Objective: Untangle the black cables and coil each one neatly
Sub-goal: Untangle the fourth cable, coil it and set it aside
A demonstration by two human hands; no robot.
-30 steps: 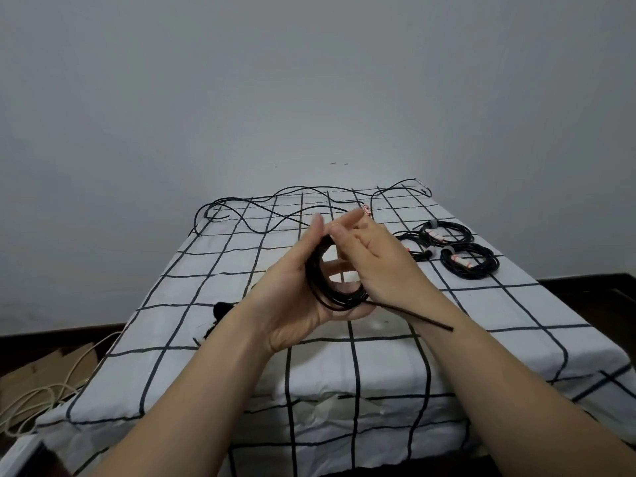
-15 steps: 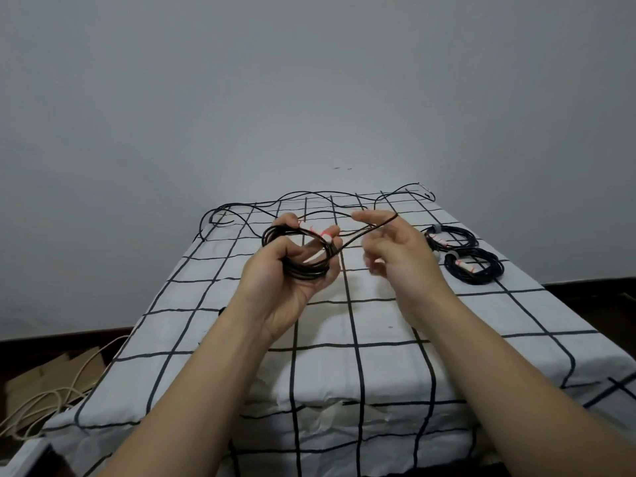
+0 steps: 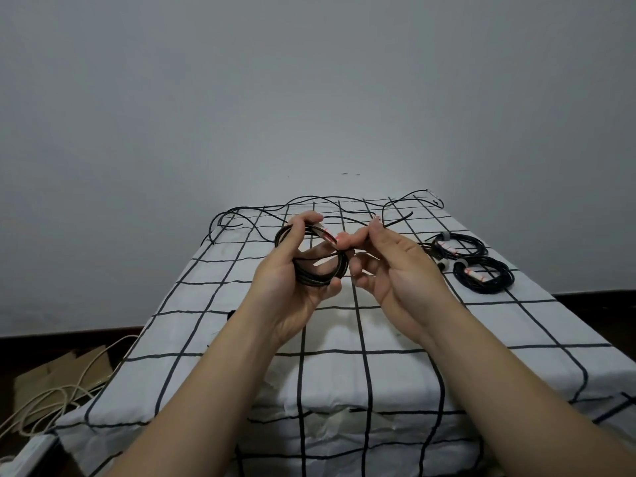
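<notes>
Moved since half a second ago: right hand (image 3: 392, 266), then held apart to the right of the coil with the cable's free tail stretched between, now sits close against it; coil and left hand little changed.

Item 1, coil in hand (image 3: 315, 258): black cable, several turns, held upright above the middle of the worktop (image 3: 344, 342), which is draped in a white cloth with a black grid. A white-and-red tie strip (image 3: 330, 236) shows at the coil's upper right.

Item 2, left hand (image 3: 292, 284): closed around the coil's left and lower side, thumb and forefinger pinching the top turns, other fingers passing through the ring.

Item 3, right hand: thumb and forefinger pinched on the free tail (image 3: 397, 220) just right of the coil, tail end pointing up and away; remaining fingers loosely curled, touching nothing clearly visible.

Item 4, finished coils: two, the nearer (image 3: 483, 273) and farther (image 3: 459, 244), lying well right of the held coil, each tied.

Item 5, loose tangle (image 3: 309, 203): black cable spread beyond the held coil, at the worktop's far edge.

Step in hand, as judged: securing the tail and closing the tie. Advice: keep the left pinch firm so the turns stay stacked; lay the tail along the ring, not across it; wrap the strip snugly round all turns together.
</notes>
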